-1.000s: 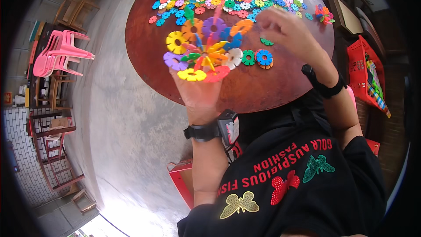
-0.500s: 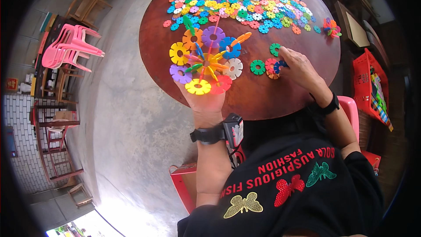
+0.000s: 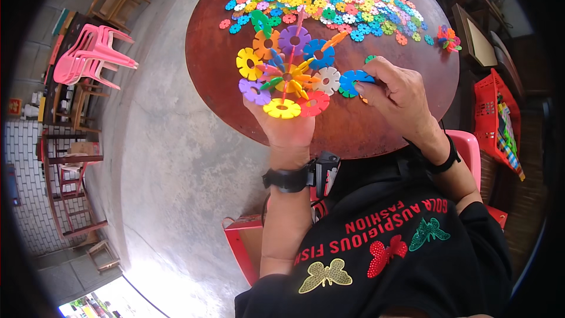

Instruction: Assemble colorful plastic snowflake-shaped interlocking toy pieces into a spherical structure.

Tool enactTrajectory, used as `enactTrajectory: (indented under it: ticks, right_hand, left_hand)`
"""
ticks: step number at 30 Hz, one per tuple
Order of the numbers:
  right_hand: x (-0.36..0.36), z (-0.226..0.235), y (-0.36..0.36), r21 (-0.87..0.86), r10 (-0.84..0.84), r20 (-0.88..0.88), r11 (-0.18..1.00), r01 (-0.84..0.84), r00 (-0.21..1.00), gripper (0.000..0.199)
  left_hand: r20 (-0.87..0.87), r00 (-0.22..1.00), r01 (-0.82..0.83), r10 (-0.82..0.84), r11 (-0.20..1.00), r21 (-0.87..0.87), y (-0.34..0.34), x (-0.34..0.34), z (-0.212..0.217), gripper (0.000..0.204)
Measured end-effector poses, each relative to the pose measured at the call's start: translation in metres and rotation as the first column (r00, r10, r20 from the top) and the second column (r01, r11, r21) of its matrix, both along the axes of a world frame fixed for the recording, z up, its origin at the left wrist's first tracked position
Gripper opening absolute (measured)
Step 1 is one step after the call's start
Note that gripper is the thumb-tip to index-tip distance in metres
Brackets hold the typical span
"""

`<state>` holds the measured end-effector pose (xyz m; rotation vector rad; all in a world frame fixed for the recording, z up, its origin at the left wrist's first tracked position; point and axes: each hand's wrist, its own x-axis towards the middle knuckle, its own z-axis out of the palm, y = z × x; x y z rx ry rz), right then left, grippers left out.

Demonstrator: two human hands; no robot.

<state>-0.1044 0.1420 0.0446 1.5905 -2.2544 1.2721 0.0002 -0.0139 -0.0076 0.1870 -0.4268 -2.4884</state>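
My left hand is closed around the underside of a flower-shaped build of interlocking plastic snowflake discs. A ring of yellow, orange, purple, blue, white and red discs surrounds its centre, where more discs stand on edge. The fingers beneath are mostly hidden. Pinched between the thumb and fingers of my right hand is a blue snowflake disc, close to the white disc on the build's right side. A green disc shows partly behind that hand, and an orange edge peeks out below its thumb.
Many loose coloured discs cover the far part of the round brown table. A small disc cluster sits by its right edge. A red basket stands at right, stacked pink chairs at left.
My right hand has picked up the blue disc from beside the other loose discs and brought it left, toward the build. My left hand has shifted slightly right with the build.
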Motion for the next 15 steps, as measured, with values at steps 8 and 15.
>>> enactTrajectory:
  ticks: [8, 15]
  right_hand:
    - [0.0052, 0.0038, 0.0006, 0.015, -0.021, -0.077, 1.0, 0.022, 0.997, 0.014]
    - [0.0072, 0.0031, 0.0011, 0.014, -0.024, -0.064, 1.0, 0.025, 0.998, 0.014]
  left_hand:
    - [-0.009, 1.0, 0.024, -0.025, 1.0, -0.017, 0.0029, 0.0, -0.0036, 0.062]
    - [0.0, 1.0, -0.021, 0.021, 0.999, -0.041, 0.0109, -0.0051, 0.0005, 0.064]
